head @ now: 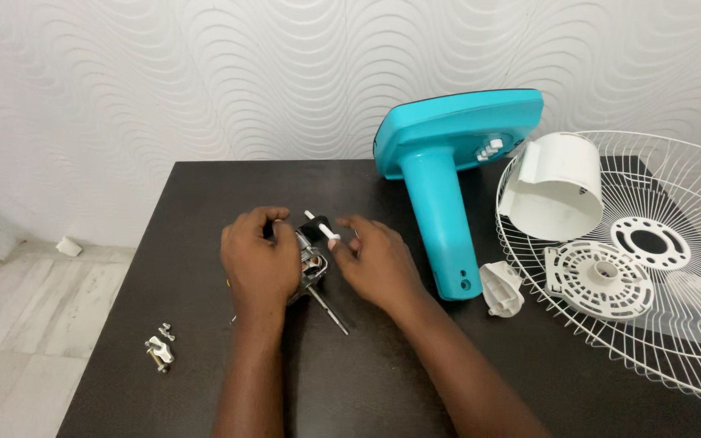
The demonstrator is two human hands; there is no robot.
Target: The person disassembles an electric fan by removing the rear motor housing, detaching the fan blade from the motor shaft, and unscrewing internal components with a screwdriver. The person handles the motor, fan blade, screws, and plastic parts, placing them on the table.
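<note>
Head view: a small fan motor (311,264), its steel shaft pointing toward the near table edge, is gripped at mid-table by the left hand (260,261), whose fingers are curled tightly around it. A white knob (323,227) on the motor's top is pinched between thumb and forefinger of the right hand (377,259). A turquoise fan base (448,174) is laid just right, with a white wire grille (675,324), a white motor cover (557,186) and small metal fittings (160,349) set apart on the dark table (204,203).

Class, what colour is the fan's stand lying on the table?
Turquoise blue stand, seen in the head view.
</note>
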